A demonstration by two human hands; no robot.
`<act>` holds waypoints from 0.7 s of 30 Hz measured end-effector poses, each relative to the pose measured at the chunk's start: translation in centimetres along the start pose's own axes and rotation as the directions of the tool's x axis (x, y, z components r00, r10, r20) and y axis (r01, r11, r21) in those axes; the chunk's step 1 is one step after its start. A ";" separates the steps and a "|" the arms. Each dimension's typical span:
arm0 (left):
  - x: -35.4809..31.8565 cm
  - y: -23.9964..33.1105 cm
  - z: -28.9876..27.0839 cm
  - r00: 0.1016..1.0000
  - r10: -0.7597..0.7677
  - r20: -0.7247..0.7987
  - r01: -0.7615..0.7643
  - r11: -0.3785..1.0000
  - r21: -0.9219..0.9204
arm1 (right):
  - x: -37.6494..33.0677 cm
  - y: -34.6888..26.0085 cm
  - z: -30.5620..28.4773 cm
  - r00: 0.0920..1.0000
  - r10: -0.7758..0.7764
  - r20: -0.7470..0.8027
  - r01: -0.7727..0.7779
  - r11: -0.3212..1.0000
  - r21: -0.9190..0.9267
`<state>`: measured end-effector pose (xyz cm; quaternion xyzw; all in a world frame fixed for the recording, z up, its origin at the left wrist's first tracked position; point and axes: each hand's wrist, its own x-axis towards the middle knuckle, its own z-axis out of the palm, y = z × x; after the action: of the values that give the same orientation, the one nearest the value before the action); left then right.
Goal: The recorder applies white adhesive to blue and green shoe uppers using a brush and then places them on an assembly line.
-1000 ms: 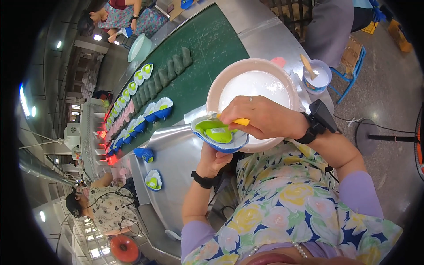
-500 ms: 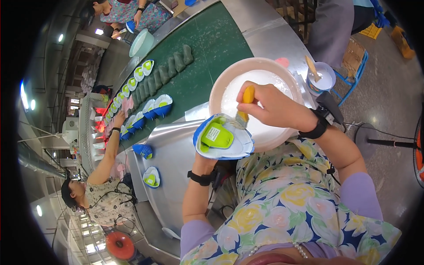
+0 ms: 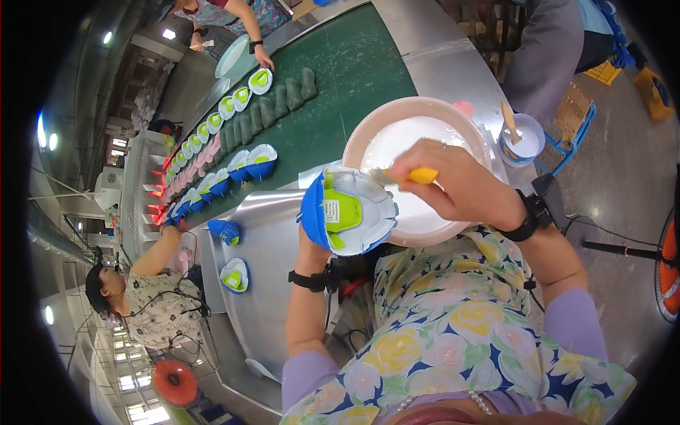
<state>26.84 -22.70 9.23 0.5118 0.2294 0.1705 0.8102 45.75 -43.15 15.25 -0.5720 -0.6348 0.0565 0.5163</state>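
My left hand (image 3: 310, 249) is wrapped around a blue shoe upper (image 3: 314, 212) from below, its fingers mostly hidden behind it. The upper's whitish underside, with a lime-green lining and a white label, is turned up toward me. In my right hand (image 3: 460, 177) is a brush with a yellow handle (image 3: 425, 175), gripped between thumb and fingers. The brush's bristles reach the upper's far right edge. Under my right hand stands a wide pale-pink basin (image 3: 354, 134) of white liquid.
On a green conveyor belt (image 3: 361, 64) lie rows of blue-and-green uppers (image 3: 258, 161) and dark foot-shaped pieces (image 3: 281, 101). Two more uppers rest on the metal table (image 3: 276, 227). A small bucket (image 3: 530, 152) holds another brush. Co-workers stand at left and at the far side.
The upper in my left hand has turned and tilted, and the brush has moved to its far edge, its handle now lying more level. A far co-worker's hand has reached an upper on the belt.
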 end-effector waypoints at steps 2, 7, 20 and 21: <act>0.4 -0.1 0.4 1.000 0.009 -0.005 -0.009 1.000 0.011 | 1.1 0.4 0.7 0.961 -0.056 -0.272 0.062 0.998 0.015; 1.7 -0.6 -4.1 0.992 -0.006 -0.126 -0.013 0.989 -0.150 | 1.6 1.5 1.8 0.936 0.287 -0.202 -0.271 0.957 0.103; 17.9 0.8 -23.2 0.831 0.169 -0.530 -0.201 0.980 -0.002 | -1.4 3.5 3.6 0.700 0.693 -0.172 -0.562 0.683 0.467; 19.0 1.0 -22.3 0.783 0.184 -0.594 -0.056 0.972 0.228 | -1.6 3.7 3.2 0.709 0.679 -0.188 -0.570 0.710 0.414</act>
<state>30.55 4.18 -1.89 0.5204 0.4614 0.3546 0.6249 45.60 -41.49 10.33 -0.6623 -0.2863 0.2388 0.6499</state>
